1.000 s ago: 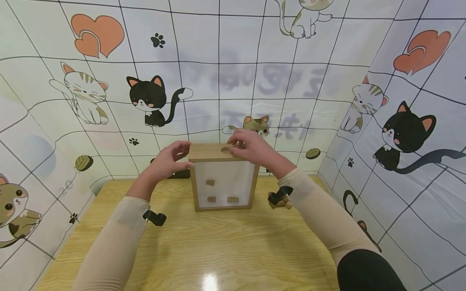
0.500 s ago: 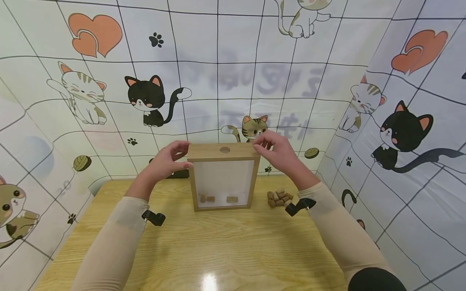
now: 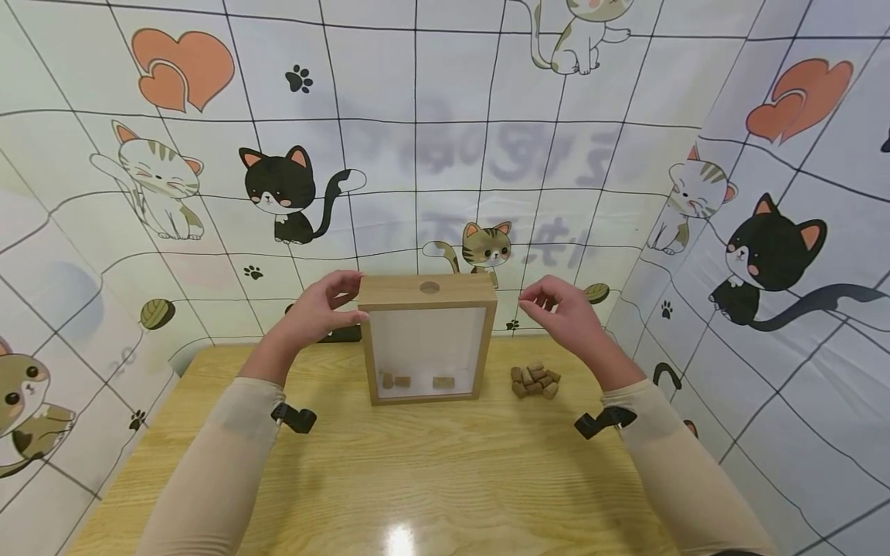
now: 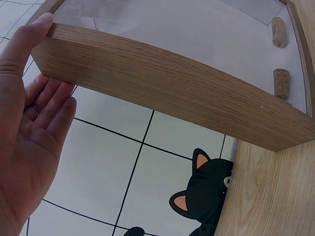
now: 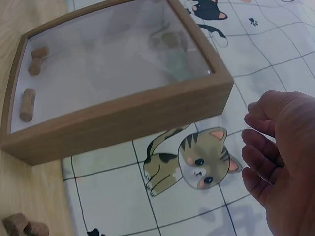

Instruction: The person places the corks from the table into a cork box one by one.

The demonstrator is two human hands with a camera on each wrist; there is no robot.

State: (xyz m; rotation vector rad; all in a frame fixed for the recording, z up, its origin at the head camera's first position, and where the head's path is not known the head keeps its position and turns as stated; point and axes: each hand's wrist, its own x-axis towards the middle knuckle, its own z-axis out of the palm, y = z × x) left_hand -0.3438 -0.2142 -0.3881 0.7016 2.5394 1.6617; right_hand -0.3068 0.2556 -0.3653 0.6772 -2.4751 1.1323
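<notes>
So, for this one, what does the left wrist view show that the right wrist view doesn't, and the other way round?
Only left wrist: the left grip, thumb on the front edge of the wooden box.

Only right wrist: the right grip, loosely curled with nothing visible in it, plus loose corks on the table and a tabby cat print.

Both: the wooden box, corks inside, the table and the grid-patterned backdrop.

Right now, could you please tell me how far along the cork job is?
Apparently done: three corks lie inside the wooden box. In hand: the left hand grips the box's top corner; the right hand, apart from it, shows no cork. Remaining: the cork pile on the table, probably to go in.
</notes>
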